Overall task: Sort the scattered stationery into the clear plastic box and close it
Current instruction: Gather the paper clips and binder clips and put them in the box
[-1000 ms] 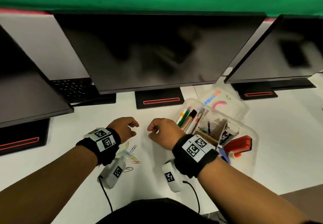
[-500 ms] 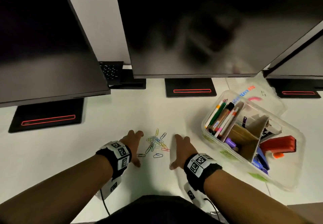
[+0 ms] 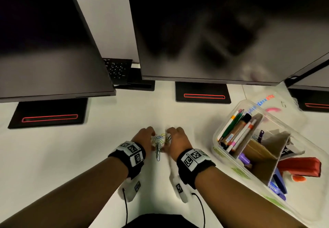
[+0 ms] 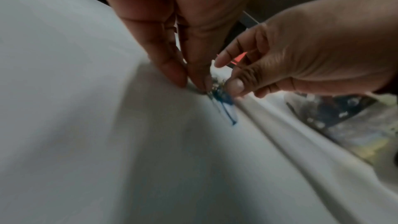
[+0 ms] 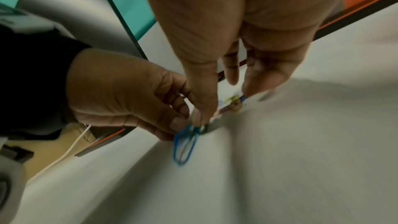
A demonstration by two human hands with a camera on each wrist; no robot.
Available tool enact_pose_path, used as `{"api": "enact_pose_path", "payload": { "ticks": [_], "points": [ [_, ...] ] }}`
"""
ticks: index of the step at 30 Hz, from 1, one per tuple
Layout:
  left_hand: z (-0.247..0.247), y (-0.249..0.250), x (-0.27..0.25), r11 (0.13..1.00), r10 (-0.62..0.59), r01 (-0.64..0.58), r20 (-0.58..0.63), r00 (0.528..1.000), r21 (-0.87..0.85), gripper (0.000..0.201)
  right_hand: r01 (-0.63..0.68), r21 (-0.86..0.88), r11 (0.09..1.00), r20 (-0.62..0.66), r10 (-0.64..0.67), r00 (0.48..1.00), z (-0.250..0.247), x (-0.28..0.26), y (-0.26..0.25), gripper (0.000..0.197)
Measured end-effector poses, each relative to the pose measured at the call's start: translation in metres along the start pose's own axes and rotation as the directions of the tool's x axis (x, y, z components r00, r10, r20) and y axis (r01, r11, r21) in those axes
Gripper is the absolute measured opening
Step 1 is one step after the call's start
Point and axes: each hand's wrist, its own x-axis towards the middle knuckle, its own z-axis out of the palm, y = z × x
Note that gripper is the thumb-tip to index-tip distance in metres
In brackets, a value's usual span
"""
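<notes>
A small heap of coloured paper clips [image 3: 159,141] lies on the white table between my two hands. My left hand [image 3: 145,136] cups the heap from the left and my right hand [image 3: 178,138] from the right, fingers curled in around it. In the left wrist view my left fingertips [image 4: 178,79] and the right thumb [image 4: 235,85] press on the paper clips [image 4: 223,97]. A blue clip [image 5: 185,144] sticks out towards me below the thumbs. The clear plastic box [image 3: 216,139] stands open to the right, holding pens [image 3: 236,129], a cardboard divider [image 3: 267,149] and a red stapler [image 3: 300,167].
The box's clear lid [image 3: 283,110] lies behind the box. Three dark monitors on black stands [image 3: 203,93] overhang the back of the table, with a keyboard [image 3: 117,69] between two of them. The table's front edge runs close below my forearms.
My hands lay flat on either side of the spread-out clips half a second ago. They have since slid together and curled in, bunching the clips into one heap.
</notes>
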Motion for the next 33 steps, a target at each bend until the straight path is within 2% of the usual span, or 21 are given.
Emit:
{"api": "enact_pose_path", "payload": {
  "ticks": [2,5,7,9,13,16,18,20,21,22,24,25,28,33],
  "points": [
    [-0.002,-0.007,-0.002,0.999,0.029,-0.03,0.008,1.0,0.015,0.05,0.048,-0.109,0.993,-0.004,-0.048,0.999,-0.003,0.0,0.007,0.08],
    [-0.002,-0.017,-0.006,0.996,0.04,-0.042,0.029,0.999,0.073,0.061,0.159,-0.217,0.963,0.184,-0.12,0.976,0.0,0.002,0.013,0.108],
    [0.001,-0.023,-0.007,0.999,0.01,-0.01,-0.014,1.0,0.033,0.059,0.236,-0.251,0.939,0.283,-0.161,0.945,0.006,0.002,0.009,0.114],
    [0.002,-0.027,-0.008,0.998,-0.021,0.017,-0.06,0.998,-0.061,0.054,0.308,-0.276,0.91,0.341,-0.208,0.917,0.013,0.002,0.005,0.108],
    [0.001,-0.034,-0.009,0.985,-0.061,0.042,-0.115,0.992,-0.169,0.045,0.354,-0.311,0.882,0.344,-0.243,0.907,0.026,0.0,0.004,0.062],
    [0.0,-0.037,-0.009,0.991,-0.044,0.029,-0.11,0.993,-0.133,0.041,0.375,-0.341,0.862,0.294,-0.281,0.913,0.029,-0.011,0.007,0.045],
    [-0.001,-0.035,-0.01,0.995,-0.019,0.008,-0.105,0.994,-0.1,0.039,0.42,-0.351,0.837,0.184,-0.378,0.907,0.031,-0.016,0.009,0.032],
    [0.0,-0.033,-0.012,0.998,0.014,-0.02,-0.092,0.996,-0.062,0.039,0.405,-0.378,0.833,0.181,-0.362,0.914,0.03,-0.016,0.013,0.019],
    [0.0,-0.032,-0.013,0.999,0.033,-0.036,-0.077,0.996,-0.036,0.04,0.372,-0.361,0.855,0.203,-0.317,0.926,0.029,-0.013,0.016,0.024],
    [0.001,-0.029,-0.013,0.998,0.055,-0.056,-0.058,0.997,-0.007,0.042,0.379,-0.373,0.847,0.173,-0.338,0.925,0.028,-0.009,0.017,0.03],
    [0.003,-0.024,-0.015,0.994,0.095,-0.094,-0.015,0.995,0.056,0.046,0.431,-0.416,0.801,0.215,-0.373,0.902,0.016,-0.009,0.008,0.021],
    [0.003,-0.021,-0.016,0.989,0.111,-0.112,0.008,0.994,0.093,0.048,0.431,-0.398,0.81,0.244,-0.36,0.901,0.012,-0.009,0.007,0.015],
    [0.006,-0.016,-0.018,0.968,0.14,-0.153,0.077,0.987,0.201,0.053,0.366,-0.408,0.837,0.243,-0.287,0.927,0.007,-0.005,0.011,0.028],
    [0.015,-0.007,-0.021,0.945,0.167,-0.187,0.096,0.981,0.269,0.027,0.255,-0.369,0.894,0.22,-0.182,0.958,0.0,-0.005,0.017,0.024]
  ]
}}
